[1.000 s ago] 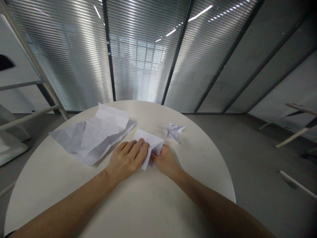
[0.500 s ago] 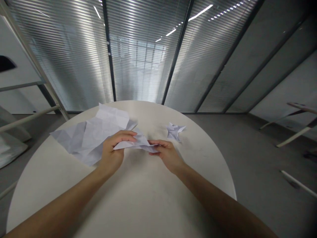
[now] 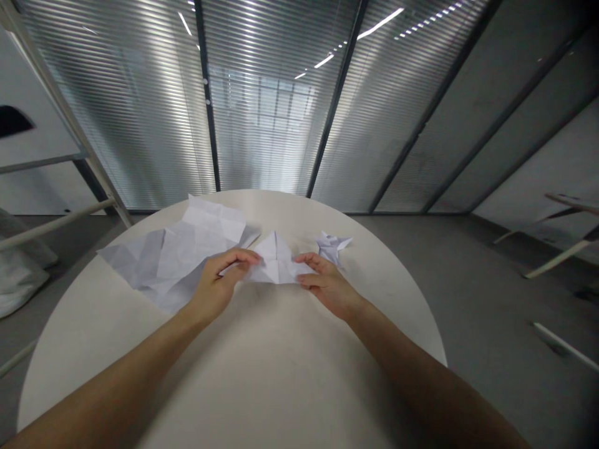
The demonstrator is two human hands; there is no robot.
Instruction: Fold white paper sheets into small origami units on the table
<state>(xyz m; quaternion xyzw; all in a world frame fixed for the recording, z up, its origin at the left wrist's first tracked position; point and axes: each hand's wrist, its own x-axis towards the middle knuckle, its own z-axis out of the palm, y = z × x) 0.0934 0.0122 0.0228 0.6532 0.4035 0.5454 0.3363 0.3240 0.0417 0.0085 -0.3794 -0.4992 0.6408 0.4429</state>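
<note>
While both hands hover just above the round white table (image 3: 262,374), they hold a small folded paper (image 3: 276,265) between them, its creased face tipped up with a point at the top. Left hand (image 3: 218,287) has its grip pinched on the paper's left edge, thumb and fingers closed over it; right hand (image 3: 327,284) grips the right edge the same way, fingers curled on top. That folded paper sits near the table's far middle, lifted slightly off the surface as far as I can tell. Just beside the left hand, to its far left, lies a large crumpled sheet (image 3: 173,255), spread out and heavily creased, its near edge passing behind the left hand's fingers. Near the right hand, just beyond its fingertips, rests a small folded paper figure (image 3: 331,245) with pointed tips, apart from the held piece. Behind the table stands a glass wall with blinds (image 3: 262,106).
</note>
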